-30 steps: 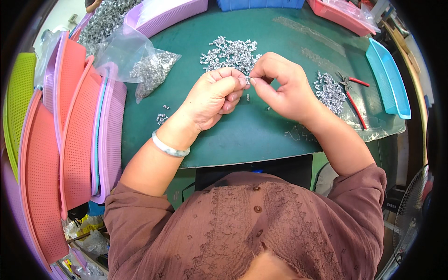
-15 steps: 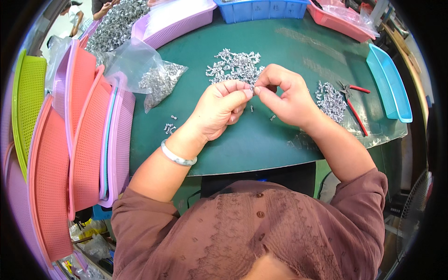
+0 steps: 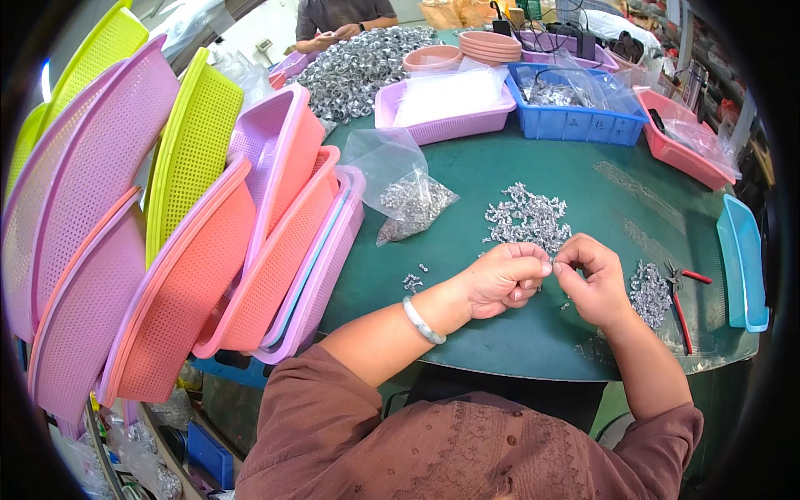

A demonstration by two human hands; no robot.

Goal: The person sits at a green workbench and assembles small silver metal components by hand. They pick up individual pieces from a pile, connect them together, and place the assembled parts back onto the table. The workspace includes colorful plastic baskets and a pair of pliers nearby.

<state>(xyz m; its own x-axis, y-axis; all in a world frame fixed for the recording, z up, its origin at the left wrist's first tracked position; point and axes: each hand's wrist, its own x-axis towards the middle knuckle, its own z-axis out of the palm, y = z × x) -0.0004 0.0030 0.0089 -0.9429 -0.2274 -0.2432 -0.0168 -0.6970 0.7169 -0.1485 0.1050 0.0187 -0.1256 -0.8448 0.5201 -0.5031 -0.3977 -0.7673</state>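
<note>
Over the green table (image 3: 467,179), my left hand (image 3: 504,279) and my right hand (image 3: 596,279) meet fingertip to fingertip. Each is closed in a pinch on a tiny silver metal part (image 3: 552,263), mostly hidden by the fingers. Just beyond them lies a loose pile of small silver metal parts (image 3: 527,218). Beside my right wrist sits a second pile of similar parts (image 3: 650,294), with red-handled pliers (image 3: 682,312) at its right. A few stray parts (image 3: 412,282) lie near my left forearm, and a clear plastic bag of small parts (image 3: 412,208) rests farther back.
Purple, orange and green perforated baskets (image 3: 187,283) stand stacked on the left. A blue bin (image 3: 579,125), a purple basket (image 3: 446,125) and a pink tray (image 3: 683,154) line the back. A light-blue tray (image 3: 742,262) stands at right. Behind a heap of metal rings (image 3: 358,71) sits another person (image 3: 346,21).
The view has swung up and to the left, so more baskets and the far side show. My hands stay together in the same pinch.
</note>
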